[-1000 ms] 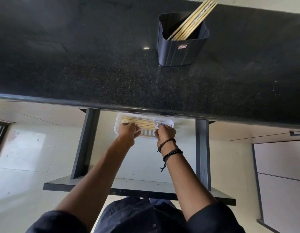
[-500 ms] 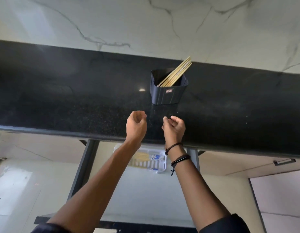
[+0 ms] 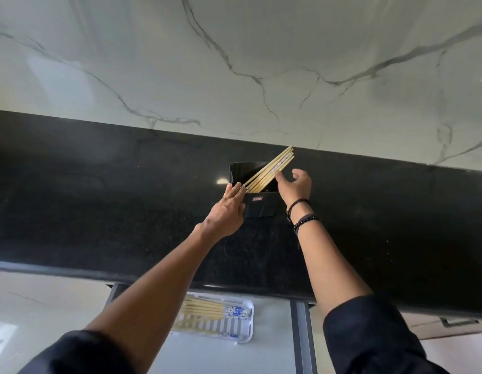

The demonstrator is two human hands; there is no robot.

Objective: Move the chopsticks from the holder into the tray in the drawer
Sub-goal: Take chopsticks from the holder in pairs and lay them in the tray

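Observation:
A dark square holder stands on the black counter, with several pale wooden chopsticks leaning out of it to the upper right. My left hand lies flat against the holder's left front corner, fingertips at its rim. My right hand is spread open at the holder's right side, fingers touching the chopsticks but not closed on them. Below the counter edge, a white slatted tray in the open drawer holds several chopsticks with blue-patterned ends.
A white marble wall rises behind the counter. The drawer's pale floor lies between dark metal side rails. A cabinet handle shows at the lower right. My forearms cover part of the tray.
Both hands have left the tray in the drawer and risen over the counter to the holder. My fingers have opened, and my view has tilted upward.

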